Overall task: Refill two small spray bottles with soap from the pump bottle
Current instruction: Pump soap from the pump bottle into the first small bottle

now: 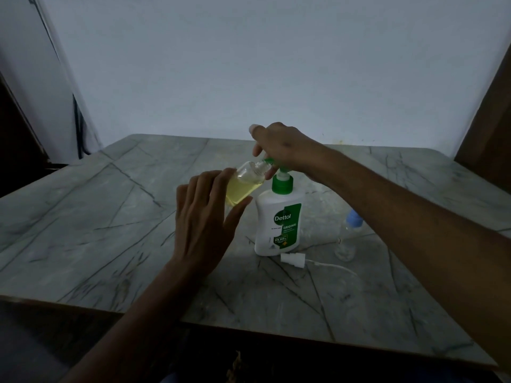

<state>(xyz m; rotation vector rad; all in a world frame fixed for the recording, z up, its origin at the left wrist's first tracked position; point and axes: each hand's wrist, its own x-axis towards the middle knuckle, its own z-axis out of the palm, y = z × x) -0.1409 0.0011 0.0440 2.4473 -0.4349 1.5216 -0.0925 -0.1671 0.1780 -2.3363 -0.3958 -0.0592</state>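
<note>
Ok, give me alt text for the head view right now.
The left hand holds a small bottle of yellow soap tilted under the pump bottle spout, while the right hand rests on the pump. A loose sprayer and a second, capped bottle sit on the marble table.

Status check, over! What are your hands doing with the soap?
Left hand holds tilted spray bottle at spout. Right hand presses pump bottle. Nothing blocking.

Veined marble table point(110, 217), clear bottle point(243, 183)
</note>
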